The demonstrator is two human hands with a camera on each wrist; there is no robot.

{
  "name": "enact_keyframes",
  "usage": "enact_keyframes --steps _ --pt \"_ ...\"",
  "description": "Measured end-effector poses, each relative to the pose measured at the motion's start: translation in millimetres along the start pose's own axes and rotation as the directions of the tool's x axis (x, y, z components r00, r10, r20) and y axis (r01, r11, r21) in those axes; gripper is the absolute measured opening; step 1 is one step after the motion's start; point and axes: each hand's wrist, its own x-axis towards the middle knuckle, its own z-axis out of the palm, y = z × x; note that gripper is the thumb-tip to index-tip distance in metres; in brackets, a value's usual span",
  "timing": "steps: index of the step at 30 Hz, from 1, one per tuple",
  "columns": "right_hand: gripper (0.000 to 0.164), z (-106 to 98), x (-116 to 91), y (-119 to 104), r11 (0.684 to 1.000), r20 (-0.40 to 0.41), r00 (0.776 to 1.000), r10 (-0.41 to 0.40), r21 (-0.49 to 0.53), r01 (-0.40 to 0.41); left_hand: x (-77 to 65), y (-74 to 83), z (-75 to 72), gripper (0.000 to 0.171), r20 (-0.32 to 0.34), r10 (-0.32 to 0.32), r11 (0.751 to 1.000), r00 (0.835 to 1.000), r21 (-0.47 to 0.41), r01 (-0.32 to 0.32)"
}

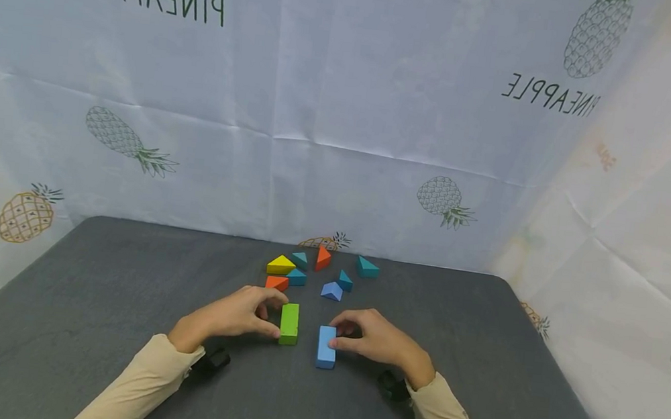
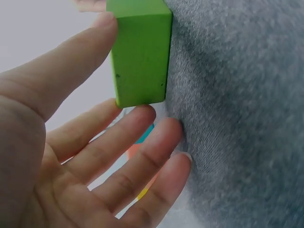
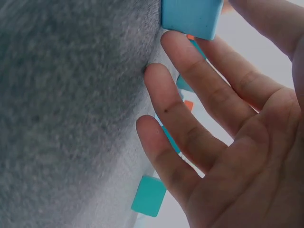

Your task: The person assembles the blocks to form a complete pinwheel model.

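A green rectangular block (image 1: 289,324) lies on the dark table in front of me. My left hand (image 1: 240,313) pinches it from its left side, thumb near the close end and fingertips at the far end. In the left wrist view the thumb meets the edge of the green block (image 2: 142,61), with the other fingers spread below. To the right, a light blue rectangular block (image 1: 326,350) lies roughly parallel, a gap between the two. My right hand (image 1: 380,338) holds this one, thumb along its right edge; its end shows above the fingertips (image 3: 175,42) in the right wrist view.
Beyond the hands sit several triangular blocks: a yellow one (image 1: 280,265), an orange one (image 1: 276,283), a red-orange one (image 1: 323,258), a blue one (image 1: 332,291) and a teal one (image 1: 368,268) among them. A pineapple-print cloth (image 1: 346,102) hangs behind the table (image 1: 140,285).
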Motion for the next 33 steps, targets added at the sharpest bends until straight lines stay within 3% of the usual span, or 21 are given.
enact_keyframes --steps 12,25,33 --pt "0.035 6.5 3.2 -15.2 0.999 0.034 0.999 0.011 0.031 -0.012 4.6 7.3 9.5 0.057 -0.009 -0.033 0.999 0.999 0.015 0.033" --pt "0.032 12.8 5.5 -22.3 0.998 0.064 0.998 -0.006 0.06 0.003 6.4 11.5 15.5 0.059 -0.037 -0.031 0.998 0.999 0.052 0.032" --pt "0.028 14.8 5.5 -25.6 0.997 0.068 0.998 0.007 0.08 -0.013 5.8 14.8 19.4 0.058 -0.021 -0.014 1.0 1.0 0.025 0.015"
